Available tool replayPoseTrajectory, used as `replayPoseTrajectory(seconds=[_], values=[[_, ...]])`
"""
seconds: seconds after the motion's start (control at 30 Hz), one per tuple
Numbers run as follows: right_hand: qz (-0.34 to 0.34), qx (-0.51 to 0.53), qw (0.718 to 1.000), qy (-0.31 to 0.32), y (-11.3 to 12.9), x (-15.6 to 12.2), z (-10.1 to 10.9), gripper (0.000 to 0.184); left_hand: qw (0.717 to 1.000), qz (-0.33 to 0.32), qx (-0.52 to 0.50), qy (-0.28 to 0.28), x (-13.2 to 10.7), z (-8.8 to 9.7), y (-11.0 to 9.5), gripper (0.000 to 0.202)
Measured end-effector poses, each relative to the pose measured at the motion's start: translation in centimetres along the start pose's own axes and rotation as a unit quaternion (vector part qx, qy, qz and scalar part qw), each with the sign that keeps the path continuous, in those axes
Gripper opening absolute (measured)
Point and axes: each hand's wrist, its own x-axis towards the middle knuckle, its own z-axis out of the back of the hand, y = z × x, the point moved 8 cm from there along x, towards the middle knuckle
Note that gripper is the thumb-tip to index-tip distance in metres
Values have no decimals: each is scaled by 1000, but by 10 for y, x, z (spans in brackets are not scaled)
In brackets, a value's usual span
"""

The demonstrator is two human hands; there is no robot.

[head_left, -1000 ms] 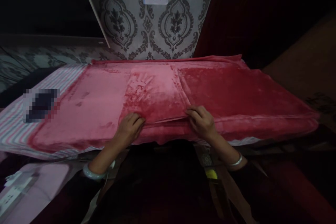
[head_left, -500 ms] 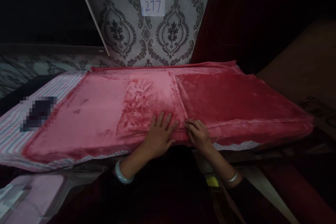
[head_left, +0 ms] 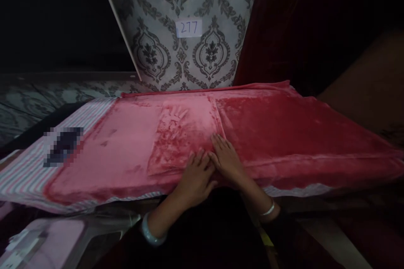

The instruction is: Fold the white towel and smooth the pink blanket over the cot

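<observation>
A plush red-pink blanket is spread over the table, its middle part folded into layers. My left hand lies flat on the near edge of the fold, fingers stretched forward. Close beside it, my right hand rests palm down across the fold's right-hand edge, with its fingers extended. The two hands nearly meet at the thumb of the right one. A handprint shows in the pile of the folded part. To the right, the blanket is a darker red.
Beneath the blanket is a striped cloth, showing at the left and along the front edge. A pixelated dark item lies there. Behind stand a dark screen and a patterned wall with a paper marked 277. A pink stool is at lower left.
My right hand has opened from a pinch on the fold's edge to lying flat, a little further left. My left hand stays flat on the blanket. The view has tilted slightly upward.
</observation>
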Motion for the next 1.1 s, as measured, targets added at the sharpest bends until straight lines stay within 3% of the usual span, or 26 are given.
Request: replayPoseTrajectory(seconds=[0.07,0.17,0.3,0.43,0.53,0.6,0.67,0.77,0.83,0.93,1.1], values=[[-26,-25,998,44,-8,-3,-17,61,999,15,-28,-17,3,19,17,40],[-35,-41,997,62,-14,-8,-23,63,993,98,30,-57,5,39,57,44],[-35,-37,997,65,-14,-12,-21,64,976,191,103,-15,-8,24,95,62],[-46,-31,996,75,-16,-13,-20,63,974,199,105,-17,-32,13,106,65],[-59,-30,994,93,-17,-13,-22,63,981,177,75,1,-41,21,116,65],[-63,-29,993,93,-15,-12,-22,62,987,157,41,23,-34,33,123,58],[-62,-29,994,90,-14,-12,-22,62,991,128,8,27,-8,50,126,53],[-61,-33,994,84,-11,-10,-20,62,997,73,-9,33,61,65,121,51],[-64,-33,994,88,-10,-10,-19,63,995,55,3,83,116,54,118,56],[-69,-28,992,101,-10,-10,-20,64,983,98,35,152,187,24,128,70],[-45,-25,997,59,-12,-16,-29,62,982,128,52,130,258,-9,148,75]])
